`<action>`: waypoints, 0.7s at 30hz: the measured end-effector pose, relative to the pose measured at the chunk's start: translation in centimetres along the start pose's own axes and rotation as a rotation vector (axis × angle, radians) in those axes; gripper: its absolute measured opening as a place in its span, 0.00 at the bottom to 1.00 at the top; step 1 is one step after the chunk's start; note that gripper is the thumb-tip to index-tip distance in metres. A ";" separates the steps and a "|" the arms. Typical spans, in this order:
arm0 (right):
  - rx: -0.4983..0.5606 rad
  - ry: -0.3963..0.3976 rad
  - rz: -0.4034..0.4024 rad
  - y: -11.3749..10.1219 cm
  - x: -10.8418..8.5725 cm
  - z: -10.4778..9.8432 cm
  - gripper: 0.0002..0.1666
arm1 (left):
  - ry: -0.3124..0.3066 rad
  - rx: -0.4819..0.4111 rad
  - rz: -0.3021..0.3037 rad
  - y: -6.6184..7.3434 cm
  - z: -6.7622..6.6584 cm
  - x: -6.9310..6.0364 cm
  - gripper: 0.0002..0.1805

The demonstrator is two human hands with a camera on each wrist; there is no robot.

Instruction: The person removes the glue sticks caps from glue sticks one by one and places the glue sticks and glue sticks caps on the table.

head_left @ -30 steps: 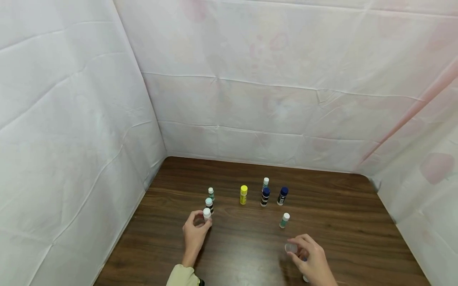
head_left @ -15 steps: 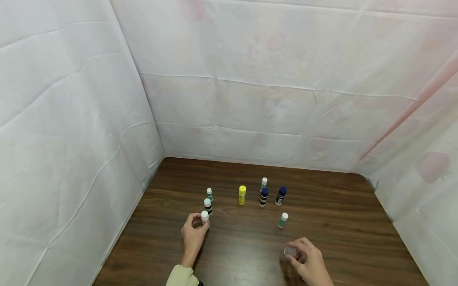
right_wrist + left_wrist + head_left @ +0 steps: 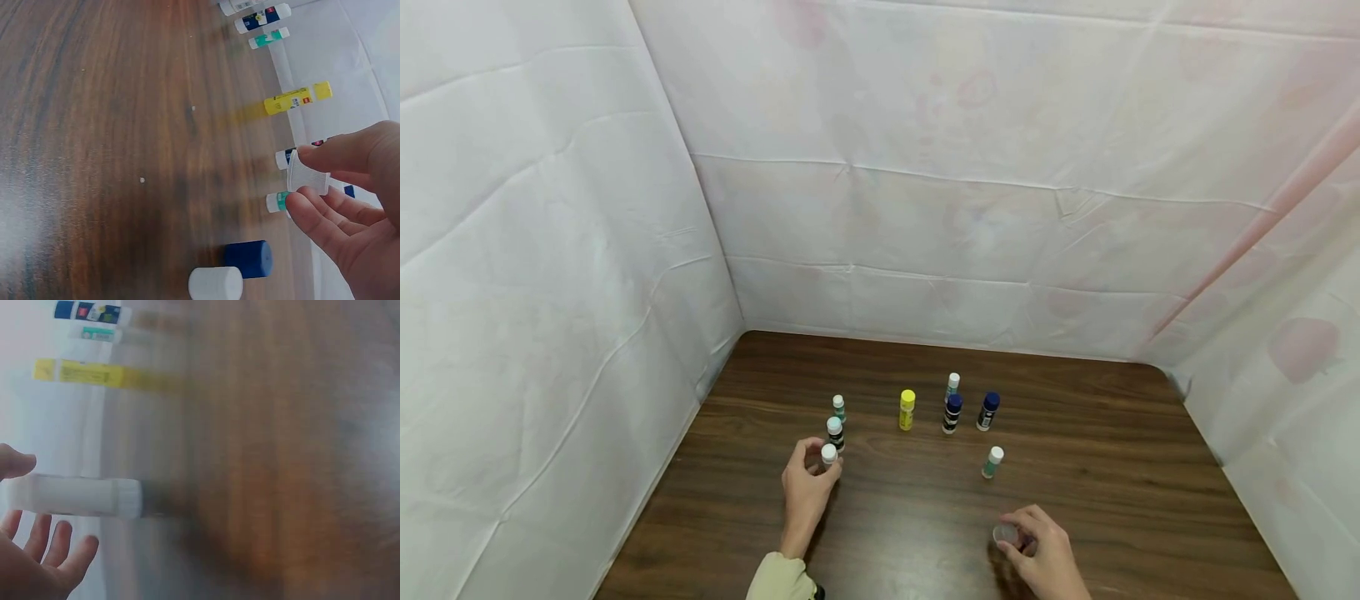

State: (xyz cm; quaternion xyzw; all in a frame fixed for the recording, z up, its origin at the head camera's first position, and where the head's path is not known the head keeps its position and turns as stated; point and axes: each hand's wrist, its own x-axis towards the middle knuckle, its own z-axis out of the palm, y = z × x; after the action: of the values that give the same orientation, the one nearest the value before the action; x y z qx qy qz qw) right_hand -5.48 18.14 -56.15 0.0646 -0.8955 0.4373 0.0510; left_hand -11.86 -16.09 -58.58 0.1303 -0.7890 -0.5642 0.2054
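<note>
In the head view my left hand [image 3: 808, 492] curls round a white glue stick [image 3: 829, 455]; the left wrist view shows that white glue stick [image 3: 75, 495] upright, thumb on one side of its upper end and fingers on the other. My right hand [image 3: 1041, 550] pinches a clear, ribbed plastic cap [image 3: 1005, 534] between thumb and fingers; the same cap [image 3: 306, 175] shows in the right wrist view. Below that hand a blue cylinder [image 3: 249, 259] and a white cylinder [image 3: 215, 283] stand on the table; the hand hides them in the head view.
A yellow glue stick [image 3: 907, 410] stands mid-table. Two blue-capped sticks, one being the nearer blue stick [image 3: 952, 414], stand right of it. A green-labelled stick [image 3: 992, 463] is nearer my right hand. A dark-labelled stick [image 3: 835, 434] stands just behind my left hand. White cloth [image 3: 880, 217] borders the brown table.
My right hand has moved slightly left and towards me with the clear cap, which has come lower. The left hand stays almost in place at the white glue stick.
</note>
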 end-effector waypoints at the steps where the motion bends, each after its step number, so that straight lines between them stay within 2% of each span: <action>1: 0.001 -0.013 0.014 0.1 0.0 0.0 0.19 | 0.002 0.000 0.015 0.3 0.0 0.1 0.21; 4: 0.004 -0.049 0.050 0.2 0.0 0.1 0.19 | 0.005 -0.002 0.086 1.6 0.1 0.3 0.22; 8: 0.005 -0.074 0.045 0.7 -0.1 0.3 0.19 | -0.011 -0.036 0.171 3.6 0.5 0.4 0.23; 11: 0.002 -0.085 0.034 1.0 -0.1 0.4 0.19 | -0.023 -0.062 0.198 4.6 0.8 0.4 0.23; 17: -0.009 -0.104 0.044 1.5 -0.3 0.4 0.19 | -0.038 -0.077 0.213 5.6 1.5 0.2 0.22; 21: -0.011 -0.103 0.050 1.7 -0.4 0.4 0.19 | -0.084 -0.116 0.229 5.9 1.9 0.1 0.21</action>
State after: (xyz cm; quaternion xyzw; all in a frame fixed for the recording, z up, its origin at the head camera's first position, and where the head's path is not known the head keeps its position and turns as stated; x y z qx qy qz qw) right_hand -5.37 18.89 -57.75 0.0645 -0.9008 0.4295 -0.0055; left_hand -12.67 -12.60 -53.50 0.0033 -0.7727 -0.5866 0.2424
